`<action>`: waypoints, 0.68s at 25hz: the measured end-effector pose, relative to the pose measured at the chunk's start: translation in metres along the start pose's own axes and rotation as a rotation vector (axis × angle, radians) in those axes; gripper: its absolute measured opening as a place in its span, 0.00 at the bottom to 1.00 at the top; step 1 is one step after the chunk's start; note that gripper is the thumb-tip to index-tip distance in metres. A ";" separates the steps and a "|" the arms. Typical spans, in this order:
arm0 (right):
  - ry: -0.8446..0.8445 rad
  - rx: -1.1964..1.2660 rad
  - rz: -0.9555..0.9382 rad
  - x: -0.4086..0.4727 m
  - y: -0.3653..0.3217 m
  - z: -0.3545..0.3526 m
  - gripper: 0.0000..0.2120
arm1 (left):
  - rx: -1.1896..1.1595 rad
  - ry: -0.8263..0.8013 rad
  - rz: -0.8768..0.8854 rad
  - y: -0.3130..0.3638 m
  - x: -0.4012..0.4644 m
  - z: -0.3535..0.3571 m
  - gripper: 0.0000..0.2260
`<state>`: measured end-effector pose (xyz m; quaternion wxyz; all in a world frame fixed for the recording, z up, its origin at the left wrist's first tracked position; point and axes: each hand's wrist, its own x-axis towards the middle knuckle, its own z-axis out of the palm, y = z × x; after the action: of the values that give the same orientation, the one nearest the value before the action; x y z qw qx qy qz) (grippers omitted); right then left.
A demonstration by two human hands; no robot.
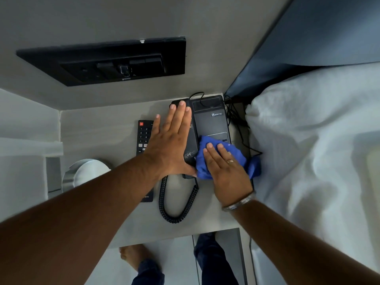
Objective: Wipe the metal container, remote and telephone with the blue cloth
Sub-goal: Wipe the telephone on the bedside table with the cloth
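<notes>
A black telephone [211, 120] sits at the back right of a small bedside table [98, 128]. My right hand [228, 169] presses the blue cloth [202, 161] flat onto the phone's keypad area. My left hand [170, 140] lies flat with fingers spread over the handset on the phone's left side. A black remote [143, 136] lies just left of the phone, partly under my left forearm. The metal container [82, 175] stands at the table's left edge. A coiled cord [174, 210] loops toward the front.
A white bed with a duvet [308, 151] borders the table on the right. A dark switch panel [115, 60] is set in the wall behind. Loose cables [238, 122] hang between phone and bed. My feet [131, 258] show on the floor below.
</notes>
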<state>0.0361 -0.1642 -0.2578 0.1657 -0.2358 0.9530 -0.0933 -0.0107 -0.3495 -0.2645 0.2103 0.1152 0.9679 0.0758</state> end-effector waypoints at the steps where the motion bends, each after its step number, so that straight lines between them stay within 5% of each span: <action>1: 0.005 -0.031 0.012 0.000 0.009 0.000 0.29 | -0.003 -0.002 -0.001 0.000 0.000 -0.001 0.73; 6: 0.016 -0.016 0.371 -0.016 0.042 -0.005 0.28 | -0.009 0.004 -0.004 -0.001 0.000 -0.001 0.74; 12: -0.034 -0.097 -0.078 -0.035 0.007 0.021 0.28 | -0.005 0.008 -0.021 -0.001 0.003 0.001 0.74; 17: 0.028 0.163 0.393 -0.045 0.031 0.004 0.34 | 0.056 -0.023 0.002 0.001 -0.005 -0.012 0.70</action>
<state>0.0619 -0.1157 -0.2579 0.1859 -0.0301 0.9722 -0.1395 -0.0112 -0.3508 -0.2512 0.2180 0.1226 0.9670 0.0478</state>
